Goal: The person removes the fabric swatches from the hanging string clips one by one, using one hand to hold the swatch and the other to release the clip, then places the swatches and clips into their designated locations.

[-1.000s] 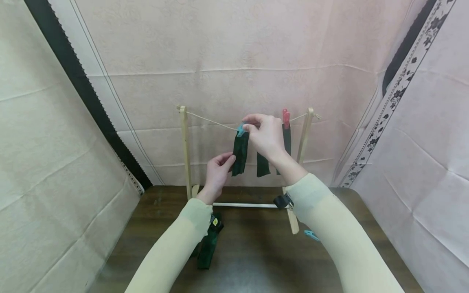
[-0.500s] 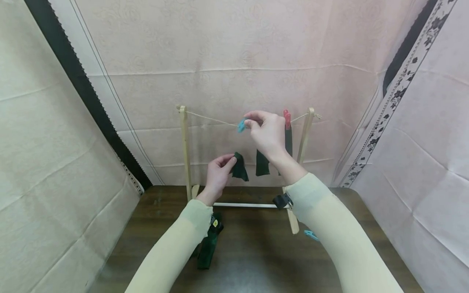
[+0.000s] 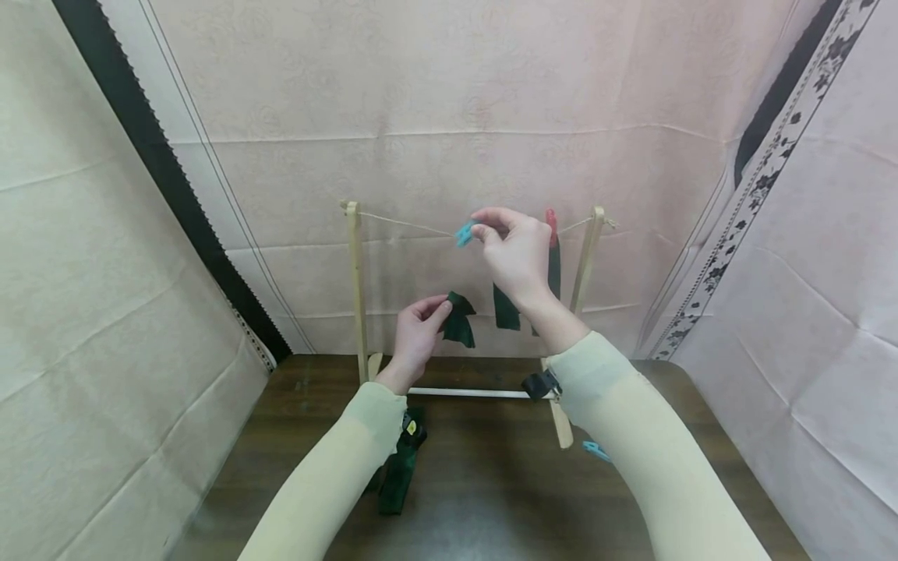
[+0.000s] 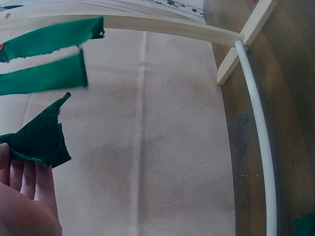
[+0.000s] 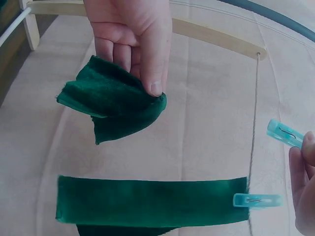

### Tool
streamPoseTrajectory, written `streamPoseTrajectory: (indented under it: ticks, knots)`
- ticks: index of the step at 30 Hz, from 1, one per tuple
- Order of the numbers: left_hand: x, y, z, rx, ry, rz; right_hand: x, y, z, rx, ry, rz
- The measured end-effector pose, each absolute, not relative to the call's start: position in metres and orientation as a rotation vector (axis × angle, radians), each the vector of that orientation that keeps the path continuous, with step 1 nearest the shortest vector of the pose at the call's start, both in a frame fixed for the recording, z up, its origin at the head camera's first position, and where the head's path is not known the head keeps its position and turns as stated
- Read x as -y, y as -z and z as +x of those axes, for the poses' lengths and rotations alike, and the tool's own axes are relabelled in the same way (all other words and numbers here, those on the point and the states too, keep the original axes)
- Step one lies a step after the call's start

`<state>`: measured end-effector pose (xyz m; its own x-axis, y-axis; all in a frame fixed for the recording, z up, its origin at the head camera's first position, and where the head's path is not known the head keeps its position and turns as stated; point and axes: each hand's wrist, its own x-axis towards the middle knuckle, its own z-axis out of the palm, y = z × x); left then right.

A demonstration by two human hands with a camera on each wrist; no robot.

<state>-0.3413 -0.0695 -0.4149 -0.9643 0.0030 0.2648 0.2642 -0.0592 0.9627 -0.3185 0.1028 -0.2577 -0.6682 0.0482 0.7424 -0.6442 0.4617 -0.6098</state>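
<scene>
My left hand pinches a dark green cloth strip, which droops folded over from the fingertips below the string. In my right hand a light blue clothespin is pinched at the string's height. In the right wrist view this clothespin stands beside the string, apart from the cloth. Another blue clothespin clips a green strip to the string there; my right hand hides that clip in the head view. A red clothespin holds one more strip farther right.
Two wooden posts carry the string, with a white rod joining them low down. Green strips lie on the brown table by my left sleeve. A loose blue clothespin lies near my right forearm. Pale cloth walls surround the table.
The clothespin in my right hand has come off the green strip and the string. That strip has dropped and now hangs from my left hand alone. The right hand has risen slightly.
</scene>
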Motion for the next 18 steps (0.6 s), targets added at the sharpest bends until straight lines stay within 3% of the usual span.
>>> streamPoseTrajectory:
  ticks: [18]
  knots:
    - [0.072,0.424,-0.341,2.045,2.156,-0.248,-0.106,0.269,-0.316,1.972,-1.254,0.51]
